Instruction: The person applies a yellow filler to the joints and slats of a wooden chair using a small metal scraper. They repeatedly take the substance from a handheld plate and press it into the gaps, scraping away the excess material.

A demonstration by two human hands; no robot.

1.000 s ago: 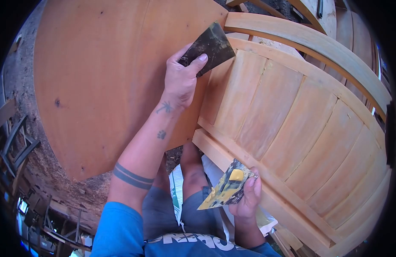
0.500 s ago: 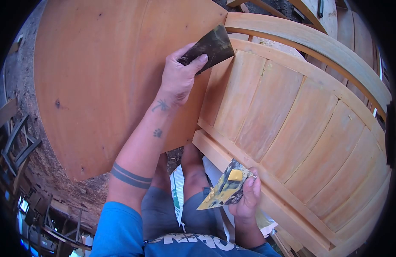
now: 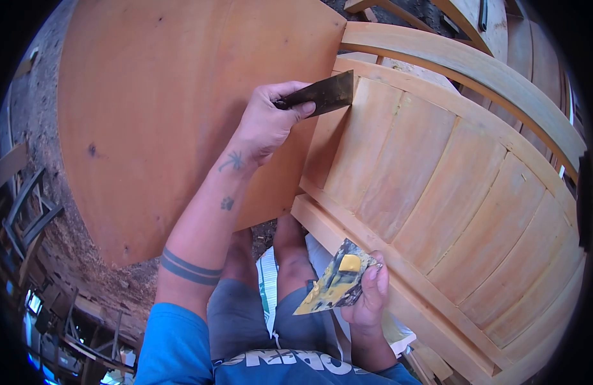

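Observation:
My left hand (image 3: 274,119) is closed around a dark flat putty spreader (image 3: 328,95), thumb on its near face. The spreader's far edge is right at the left border of the slatted wooden panel (image 3: 408,170), near its top corner. Lower down, my right hand (image 3: 367,292) grips a stiff board smeared with yellow putty (image 3: 338,279), a thick dab lying near its top corner. That board is tilted in front of my lap, close to the panel's bottom rail (image 3: 399,276).
A broad smooth wooden panel (image 3: 149,128) stands at left, meeting the slatted one at an angle. A curved wooden rail (image 3: 476,70) arches over the slats. Wooden frame pieces (image 3: 30,218) lie at far left on the dirt ground (image 3: 72,224). More woodwork (image 3: 521,58) is behind at upper right.
My left hand has tilted the spreader flatter and shifted slightly down, so its blade looks narrower and its far end sits lower. My right hand and the putty board have barely moved.

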